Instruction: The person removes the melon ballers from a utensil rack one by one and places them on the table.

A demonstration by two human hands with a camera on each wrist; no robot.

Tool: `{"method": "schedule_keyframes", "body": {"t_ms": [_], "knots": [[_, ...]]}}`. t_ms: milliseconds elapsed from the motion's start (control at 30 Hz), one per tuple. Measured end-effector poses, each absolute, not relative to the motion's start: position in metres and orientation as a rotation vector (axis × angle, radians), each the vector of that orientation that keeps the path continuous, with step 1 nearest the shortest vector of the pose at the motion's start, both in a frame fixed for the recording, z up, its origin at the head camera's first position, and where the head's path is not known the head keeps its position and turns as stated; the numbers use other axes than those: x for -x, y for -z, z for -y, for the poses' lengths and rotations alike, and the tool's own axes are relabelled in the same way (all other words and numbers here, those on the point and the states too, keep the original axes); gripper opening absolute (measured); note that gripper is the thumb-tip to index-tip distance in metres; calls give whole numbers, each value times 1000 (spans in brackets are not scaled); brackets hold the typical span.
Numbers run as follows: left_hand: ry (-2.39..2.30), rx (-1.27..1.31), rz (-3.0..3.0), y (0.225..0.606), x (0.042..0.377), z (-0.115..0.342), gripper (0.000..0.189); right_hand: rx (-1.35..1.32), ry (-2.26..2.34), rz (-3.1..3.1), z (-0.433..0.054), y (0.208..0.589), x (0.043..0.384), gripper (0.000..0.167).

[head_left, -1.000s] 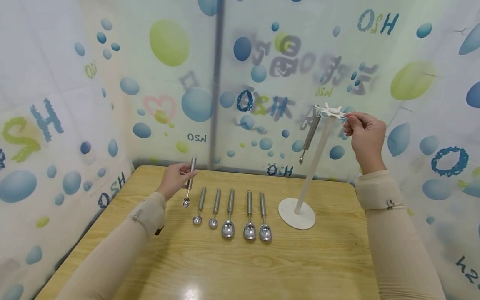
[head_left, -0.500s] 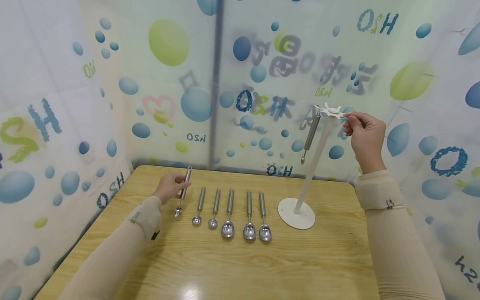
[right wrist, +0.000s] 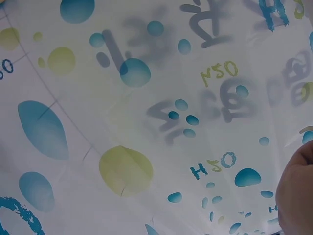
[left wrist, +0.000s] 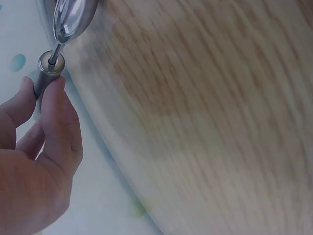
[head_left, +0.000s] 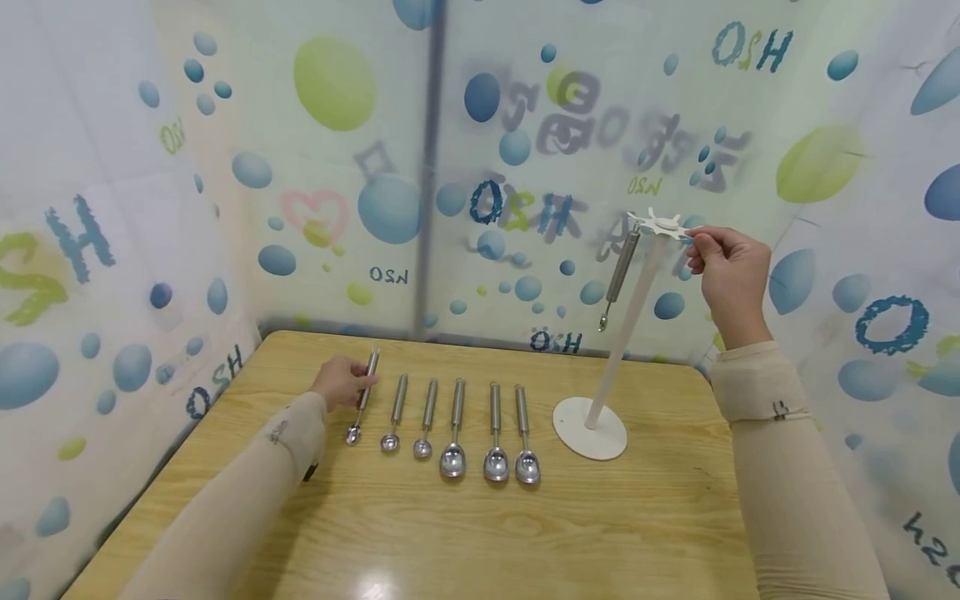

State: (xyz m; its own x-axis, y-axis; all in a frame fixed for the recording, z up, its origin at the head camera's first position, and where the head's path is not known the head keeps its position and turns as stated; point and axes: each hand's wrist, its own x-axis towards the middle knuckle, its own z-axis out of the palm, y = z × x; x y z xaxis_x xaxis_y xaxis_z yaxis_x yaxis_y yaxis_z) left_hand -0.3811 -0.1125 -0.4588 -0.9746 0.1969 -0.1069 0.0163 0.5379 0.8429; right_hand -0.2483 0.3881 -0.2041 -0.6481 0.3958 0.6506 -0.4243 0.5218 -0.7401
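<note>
My left hand (head_left: 341,382) pinches the handle of a small steel scoop (head_left: 367,385) between thumb and fingers, at the left end of a row of scoops. In the left wrist view, the scoop's shiny bowl (left wrist: 73,19) points away from the fingers. Whether it touches the table cannot be made out. My right hand (head_left: 731,279) pinches one arm of the white star-shaped top of a hanging stand (head_left: 618,358), which leans to the right at the top. From the far arm of that top hangs another slim scoop (head_left: 621,271). Only part of the right hand (right wrist: 298,191) shows in the right wrist view.
Several scoops lie side by side: two small ones (head_left: 390,442) (head_left: 423,447) nearest the left hand, then larger ones (head_left: 453,460) (head_left: 497,464) (head_left: 527,467) toward the stand's round base (head_left: 573,433). A patterned curtain (head_left: 495,167) borders the wooden table (head_left: 450,542).
My left hand has moved down and to the left with the small scoop, bringing it lower beside the row. The right hand keeps its hold on the stand's top.
</note>
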Motion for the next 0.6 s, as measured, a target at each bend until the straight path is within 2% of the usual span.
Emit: {"method": "schedule_keyframes", "body": {"t_ms": [367, 600], "knots": [[-1250, -111, -2667, 468, 388, 112, 36, -40, -1250, 1905, -389, 205, 251, 21], [-1166, -94, -2766, 473, 387, 109, 25, -31, -1256, 1899, -386, 203, 250, 20]]}}
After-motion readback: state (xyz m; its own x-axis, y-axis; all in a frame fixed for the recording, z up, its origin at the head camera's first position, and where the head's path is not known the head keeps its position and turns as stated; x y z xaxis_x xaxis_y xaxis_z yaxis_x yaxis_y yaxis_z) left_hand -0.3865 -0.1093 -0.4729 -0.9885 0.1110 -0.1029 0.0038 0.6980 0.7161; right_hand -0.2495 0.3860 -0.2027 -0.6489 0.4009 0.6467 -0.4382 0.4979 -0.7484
